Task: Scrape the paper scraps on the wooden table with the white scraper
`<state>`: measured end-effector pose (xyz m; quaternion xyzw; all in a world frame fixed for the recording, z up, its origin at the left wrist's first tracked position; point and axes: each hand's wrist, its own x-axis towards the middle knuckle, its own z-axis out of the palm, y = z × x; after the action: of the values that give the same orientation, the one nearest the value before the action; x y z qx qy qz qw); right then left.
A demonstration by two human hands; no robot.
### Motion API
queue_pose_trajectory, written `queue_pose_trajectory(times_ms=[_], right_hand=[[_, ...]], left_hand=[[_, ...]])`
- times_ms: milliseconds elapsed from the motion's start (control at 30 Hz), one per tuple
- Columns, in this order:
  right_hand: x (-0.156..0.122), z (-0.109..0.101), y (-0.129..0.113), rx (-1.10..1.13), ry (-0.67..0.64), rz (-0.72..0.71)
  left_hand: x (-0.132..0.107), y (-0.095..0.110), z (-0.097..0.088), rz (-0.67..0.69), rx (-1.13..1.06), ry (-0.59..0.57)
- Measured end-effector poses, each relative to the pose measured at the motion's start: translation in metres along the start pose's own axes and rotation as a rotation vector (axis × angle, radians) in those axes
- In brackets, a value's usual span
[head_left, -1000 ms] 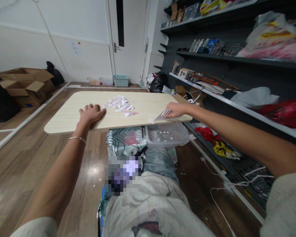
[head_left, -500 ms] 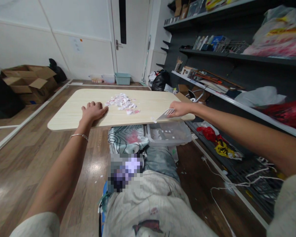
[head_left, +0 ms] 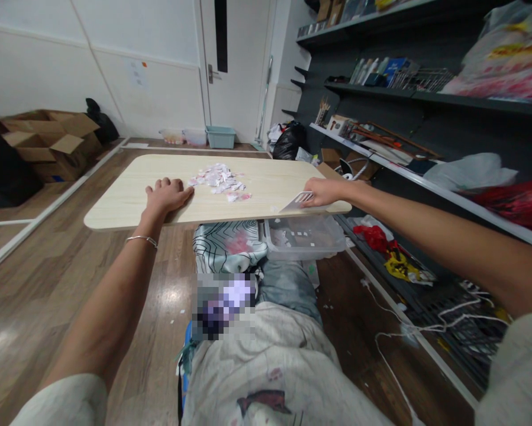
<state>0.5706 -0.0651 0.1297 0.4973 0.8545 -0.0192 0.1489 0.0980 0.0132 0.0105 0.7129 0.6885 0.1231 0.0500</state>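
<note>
A pale wood-grain tabletop point(head_left: 128, 195) stretches across in front of me. My left hand point(head_left: 168, 195) rests on its near left part, fingers spread, holding nothing. Just right of those fingertips lies a loose pile of torn paper scraps point(head_left: 219, 177), white with some pink. At the near right edge, my right hand point(head_left: 321, 192) is closed around a flat white slotted scraper point(head_left: 294, 203), whose blade lies low against the tabletop. Below that edge sits a clear plastic bin point(head_left: 308, 251) with several small scraps inside.
A patterned cloth item point(head_left: 221, 245) with a pink stain is left of the bin. Dark shelves point(head_left: 421, 136) loaded with goods line the right side. White cords point(head_left: 381, 346) trail over the floor. Cardboard boxes point(head_left: 57, 148) stand far left, and a teal bin point(head_left: 220, 137) sits by the door.
A white scrap at the tabletop's near edge, by the scraper's tip, no longer shows clearly there. Both hands keep nearly the same places, and the view has shifted slightly.
</note>
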Motion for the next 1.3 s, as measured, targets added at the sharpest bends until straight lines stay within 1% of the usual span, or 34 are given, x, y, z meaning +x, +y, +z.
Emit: queue_pose_trajectory(times_ms=[167,333,633,733,900,1000,1100,1200,1300], right_hand=[[0.0,0.0,0.001,-0.012,0.008,0.059],[0.006,-0.002,0.001,-0.002,0.0,0.069],[0.006,-0.009,-0.009,-0.006,0.007,0.085],[0.007,-0.012,-0.014,-0.004,-0.006,0.098],[0.009,-0.014,-0.018,0.004,-0.003,0.125],[0.009,-0.014,-0.016,0.018,-0.001,0.122],[0.008,-0.012,-0.012,0.066,0.009,0.102],[0.006,-0.009,-0.004,0.119,0.021,0.084],[0.003,-0.003,0.006,0.15,0.048,0.1]], left_hand=[[0.0,0.001,-0.002,-0.011,0.006,-0.022],[0.001,-0.002,-0.004,0.0,0.016,-0.053],[-0.011,0.005,-0.011,0.02,0.03,-0.063],[-0.009,0.004,-0.01,0.021,0.036,-0.058],[0.003,-0.002,-0.003,-0.007,0.038,-0.035],[0.007,-0.005,0.0,0.004,0.029,-0.014],[0.007,-0.005,0.0,0.002,0.033,-0.022],[0.005,-0.004,-0.001,-0.004,0.038,-0.032],[0.004,-0.003,0.0,-0.004,0.038,-0.015]])
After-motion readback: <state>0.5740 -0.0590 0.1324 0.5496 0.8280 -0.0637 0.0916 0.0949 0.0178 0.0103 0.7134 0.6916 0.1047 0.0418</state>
